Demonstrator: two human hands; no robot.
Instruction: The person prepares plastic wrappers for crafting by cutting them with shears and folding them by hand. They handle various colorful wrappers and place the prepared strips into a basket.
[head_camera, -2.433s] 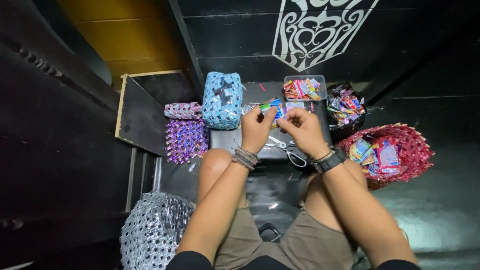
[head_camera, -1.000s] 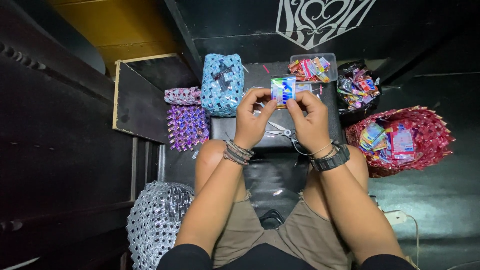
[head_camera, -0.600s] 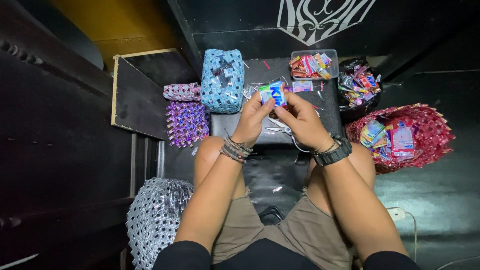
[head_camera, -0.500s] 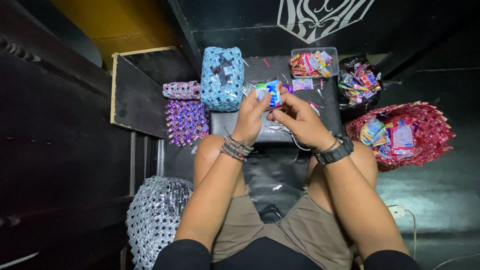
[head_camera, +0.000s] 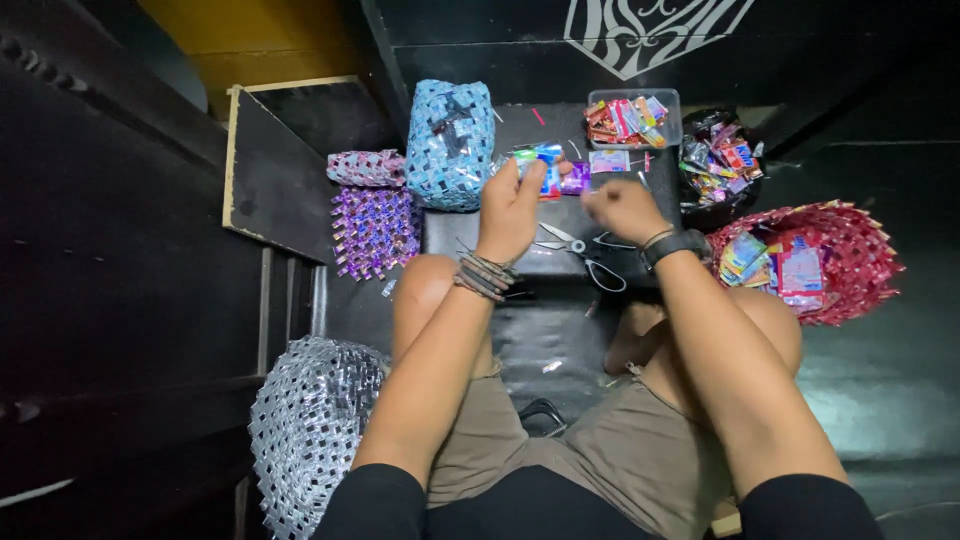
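My left hand (head_camera: 512, 205) is raised over the black work surface (head_camera: 555, 330) and pinches a folded blue-and-green wrapper strip (head_camera: 540, 160) between thumb and fingers. My right hand (head_camera: 622, 208) has come off the strip and hovers to its right with fingers curled loosely; whether it holds a small piece I cannot tell. Black-handled scissors (head_camera: 585, 255) lie just below both hands. A small purple wrapper piece (head_camera: 575, 178) lies beside the strip.
A blue woven pouch (head_camera: 450, 145), a pink woven piece (head_camera: 365, 168) and a purple woven mat (head_camera: 375, 230) sit at the left. A clear box of wrappers (head_camera: 632, 118), a dark bag of wrappers (head_camera: 720, 165) and a red woven basket (head_camera: 840, 255) are at the right. A silver woven bag (head_camera: 310, 430) stands by my left knee.
Both hands held the wrapper strip together before. Now my right hand has let go and drawn away to the right, and my left hand alone keeps the strip.
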